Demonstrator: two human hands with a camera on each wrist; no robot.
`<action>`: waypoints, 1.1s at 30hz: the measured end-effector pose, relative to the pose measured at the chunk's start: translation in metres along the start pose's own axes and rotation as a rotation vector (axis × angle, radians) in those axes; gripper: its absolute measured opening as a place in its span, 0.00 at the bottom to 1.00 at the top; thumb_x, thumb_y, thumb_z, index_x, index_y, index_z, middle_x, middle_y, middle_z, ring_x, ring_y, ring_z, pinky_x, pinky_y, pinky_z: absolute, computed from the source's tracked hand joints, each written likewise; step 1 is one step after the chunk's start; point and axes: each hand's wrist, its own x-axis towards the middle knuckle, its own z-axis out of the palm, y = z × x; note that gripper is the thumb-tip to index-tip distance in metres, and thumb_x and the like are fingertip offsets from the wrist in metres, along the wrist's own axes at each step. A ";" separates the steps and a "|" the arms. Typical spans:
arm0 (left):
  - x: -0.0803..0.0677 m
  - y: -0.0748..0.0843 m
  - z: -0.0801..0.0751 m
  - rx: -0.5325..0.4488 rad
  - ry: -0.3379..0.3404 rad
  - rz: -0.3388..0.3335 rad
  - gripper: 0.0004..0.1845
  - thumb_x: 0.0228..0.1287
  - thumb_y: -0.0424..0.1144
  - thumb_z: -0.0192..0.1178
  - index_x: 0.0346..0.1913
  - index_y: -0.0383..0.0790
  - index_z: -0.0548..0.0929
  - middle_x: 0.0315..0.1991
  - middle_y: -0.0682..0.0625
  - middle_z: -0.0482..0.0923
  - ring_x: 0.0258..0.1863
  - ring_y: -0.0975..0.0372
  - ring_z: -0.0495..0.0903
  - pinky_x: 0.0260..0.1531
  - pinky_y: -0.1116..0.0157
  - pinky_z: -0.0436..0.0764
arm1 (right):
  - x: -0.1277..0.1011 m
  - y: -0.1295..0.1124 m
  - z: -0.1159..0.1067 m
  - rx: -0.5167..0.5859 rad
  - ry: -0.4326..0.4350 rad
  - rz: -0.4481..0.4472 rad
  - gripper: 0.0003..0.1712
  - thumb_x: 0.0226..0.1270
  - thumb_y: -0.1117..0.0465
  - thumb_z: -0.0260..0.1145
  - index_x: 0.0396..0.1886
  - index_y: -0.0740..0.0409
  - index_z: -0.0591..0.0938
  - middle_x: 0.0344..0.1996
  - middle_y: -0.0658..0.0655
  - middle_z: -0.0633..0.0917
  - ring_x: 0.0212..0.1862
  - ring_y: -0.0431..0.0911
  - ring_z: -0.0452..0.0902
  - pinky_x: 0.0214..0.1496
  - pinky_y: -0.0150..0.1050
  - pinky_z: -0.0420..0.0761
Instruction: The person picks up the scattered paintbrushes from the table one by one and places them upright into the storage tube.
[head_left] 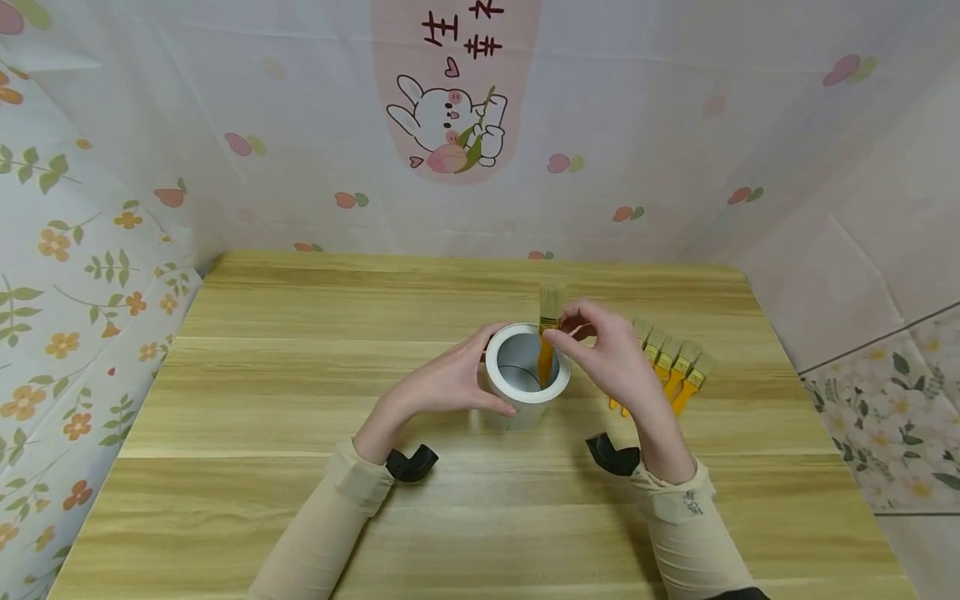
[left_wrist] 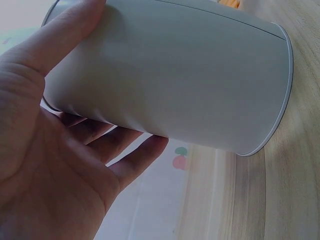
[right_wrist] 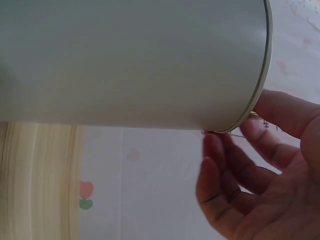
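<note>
fingers of the left hand [head_left: 442,385] curl round the white cup [head_left: 525,379] at the middle of the wooden table [head_left: 300,400]; its smooth wall looks light and tippy. right hand [head_left: 611,358] pinches the stiff orange brush [head_left: 547,337] by its ferrule, handle inside; spare brushes [head_left: 675,367] lie rightward.

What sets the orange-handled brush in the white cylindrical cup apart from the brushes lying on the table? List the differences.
The orange-handled brush in the white cylindrical cup stands upright, bristles up; the row of brushes lies flat on the wooden table. The right hand pinches the cup brush; nothing touches the row. The cup brush's handle sits inside the cup; the row's handles are exposed. All share orange handles and pale bristles.
</note>
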 end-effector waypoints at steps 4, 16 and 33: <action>0.000 0.000 0.000 0.001 -0.002 -0.002 0.56 0.48 0.43 0.83 0.77 0.50 0.58 0.69 0.47 0.70 0.67 0.48 0.74 0.67 0.51 0.74 | 0.000 0.003 0.000 -0.010 -0.051 -0.030 0.08 0.69 0.62 0.71 0.44 0.59 0.83 0.41 0.57 0.86 0.48 0.53 0.85 0.52 0.51 0.84; -0.001 0.003 -0.001 0.053 0.006 -0.083 0.59 0.47 0.48 0.83 0.78 0.48 0.56 0.67 0.51 0.71 0.69 0.57 0.73 0.70 0.51 0.73 | -0.002 0.015 -0.024 0.003 -0.026 0.090 0.16 0.76 0.57 0.66 0.57 0.60 0.81 0.51 0.60 0.86 0.52 0.52 0.83 0.53 0.34 0.82; -0.002 0.004 -0.001 0.075 0.000 -0.114 0.63 0.47 0.50 0.83 0.80 0.46 0.53 0.70 0.49 0.69 0.70 0.55 0.71 0.71 0.50 0.72 | -0.020 0.077 -0.054 0.007 0.029 0.317 0.25 0.80 0.56 0.58 0.69 0.62 0.72 0.53 0.68 0.80 0.44 0.48 0.83 0.40 0.31 0.87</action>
